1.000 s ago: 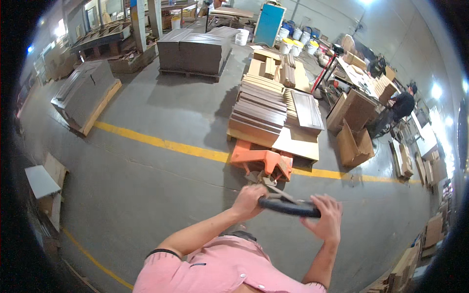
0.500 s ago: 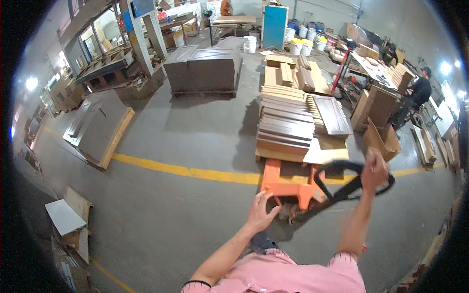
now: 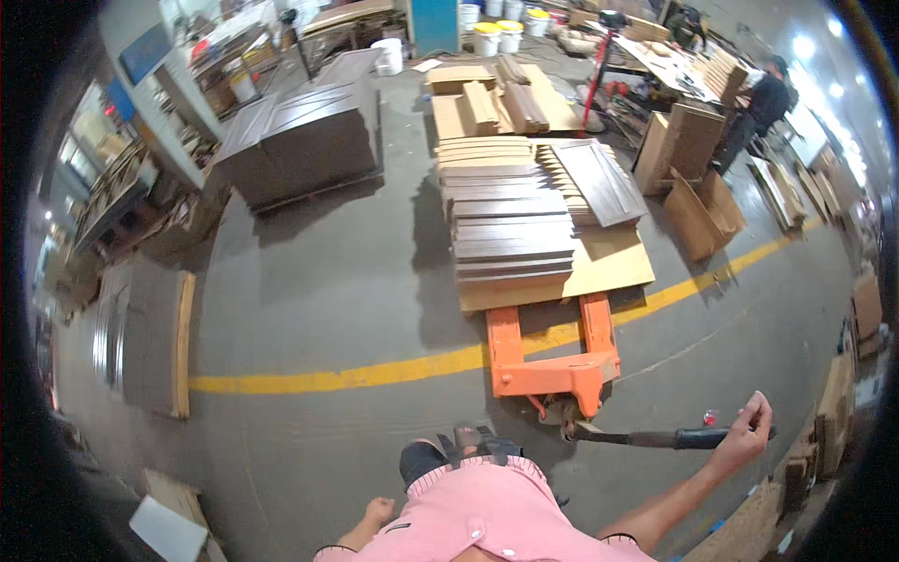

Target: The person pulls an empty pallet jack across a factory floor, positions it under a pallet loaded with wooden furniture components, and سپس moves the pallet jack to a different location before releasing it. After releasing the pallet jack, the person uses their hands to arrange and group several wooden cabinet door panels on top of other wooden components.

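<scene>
My right hand (image 3: 749,433) is closed around the black loop end of a pallet jack handle (image 3: 660,438), out to the right. That handle lies low and slants sideways from the orange pallet jack (image 3: 551,377) in front of me. The jack's forks reach under a board-topped load, with stacked dark brown panels (image 3: 510,229) and one brown door panel (image 3: 599,183) leaning over the pile. Close to my body at the lower left, my left hand (image 3: 379,510) is curled with nothing visible in it.
A yellow floor line (image 3: 300,383) passes under the jack. Wrapped panel stacks stand at left (image 3: 150,337) and far left (image 3: 304,140). Right of the load is an open cardboard box (image 3: 707,220), with a person (image 3: 763,103) beyond. Boards (image 3: 173,529) lie at lower left.
The handle has swung right and down, with my right hand on it. My left hand has drawn back from beside the jack toward my body and curled. The view has tilted down and turned.
</scene>
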`<control>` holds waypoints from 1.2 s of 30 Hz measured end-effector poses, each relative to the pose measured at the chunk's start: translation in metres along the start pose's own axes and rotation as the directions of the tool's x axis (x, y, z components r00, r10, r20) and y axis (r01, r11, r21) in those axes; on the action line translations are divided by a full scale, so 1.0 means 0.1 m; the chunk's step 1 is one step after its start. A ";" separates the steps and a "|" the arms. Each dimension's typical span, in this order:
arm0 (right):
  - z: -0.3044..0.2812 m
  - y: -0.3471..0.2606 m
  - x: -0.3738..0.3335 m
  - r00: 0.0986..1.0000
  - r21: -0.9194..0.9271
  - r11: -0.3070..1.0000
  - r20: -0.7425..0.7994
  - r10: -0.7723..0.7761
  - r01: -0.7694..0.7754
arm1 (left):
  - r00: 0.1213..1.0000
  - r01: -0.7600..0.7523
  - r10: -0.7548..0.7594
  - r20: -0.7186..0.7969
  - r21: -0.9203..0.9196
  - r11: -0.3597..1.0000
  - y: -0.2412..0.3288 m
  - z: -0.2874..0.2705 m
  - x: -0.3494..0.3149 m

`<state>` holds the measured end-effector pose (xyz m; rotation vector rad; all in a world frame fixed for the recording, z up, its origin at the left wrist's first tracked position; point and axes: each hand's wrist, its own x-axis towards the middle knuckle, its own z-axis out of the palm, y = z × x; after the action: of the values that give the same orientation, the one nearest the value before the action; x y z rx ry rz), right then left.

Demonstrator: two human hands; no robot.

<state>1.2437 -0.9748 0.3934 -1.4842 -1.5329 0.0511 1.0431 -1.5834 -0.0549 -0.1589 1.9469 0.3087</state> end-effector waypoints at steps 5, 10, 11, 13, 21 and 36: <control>0.56 -0.94 -0.36 0.993 0.093 0.989 -0.039 -0.107 0.111 | 1.000 -0.004 0.004 -0.012 -0.011 1.000 0.81 -0.81 0.69; 2.42 -2.05 -0.88 0.908 0.325 0.944 0.408 -0.094 -0.048 | 0.960 -0.278 0.277 0.051 0.321 0.905 1.81 -2.19 1.90; 2.88 -2.23 -0.97 0.852 0.294 0.955 0.487 -0.189 0.044 | 0.926 -0.370 0.376 0.039 0.283 0.885 1.96 -2.58 2.08; 3.71 -2.47 -1.24 0.683 0.188 0.977 0.701 -0.206 0.102 | 0.888 -0.407 0.449 -0.102 0.278 0.870 2.39 -3.38 2.43; 5.79 -2.37 -2.65 0.115 -0.052 0.983 0.991 0.073 -0.175 | 0.783 -0.555 0.243 -0.573 -0.467 0.688 4.23 -5.95 2.56; 8.81 -3.07 -2.82 -0.062 -0.362 0.791 0.922 0.383 -0.493 | 0.971 -0.107 0.036 -0.236 -0.297 0.949 4.87 -6.37 3.40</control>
<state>0.3983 -0.7808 -0.0519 -1.9119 -1.7995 1.9451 0.2235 -1.2897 -0.0696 -0.3406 2.1251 0.6699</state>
